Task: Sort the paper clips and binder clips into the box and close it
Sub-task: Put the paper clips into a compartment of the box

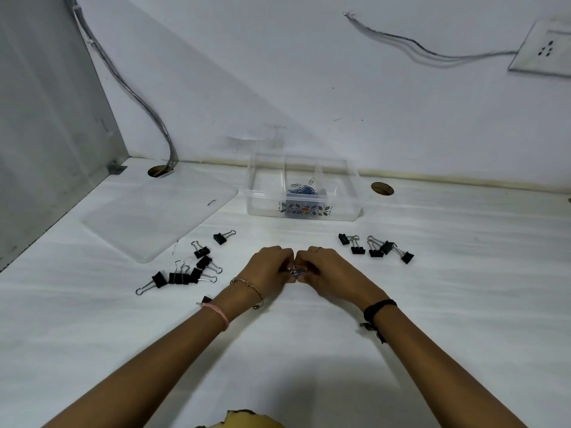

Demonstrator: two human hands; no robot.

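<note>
A clear plastic box [352,208] with dividers stands open at the back of the white table; its middle compartment holds a small heap of blue paper clips [302,190]. Its clear lid [148,220] lies flat to the left. Black binder clips lie in two groups: several on the left [197,267] and several on the right [375,247]. My left hand [265,268] and my right hand [327,270] meet at the table's middle, fingers closed together around a small bunch of blue and silver paper clips [297,272].
Two round cable holes [382,188] [159,171] open in the table near the wall, the left one with cables running up. A grey partition [46,134] closes off the left side. A wall socket [543,50] sits at the upper right.
</note>
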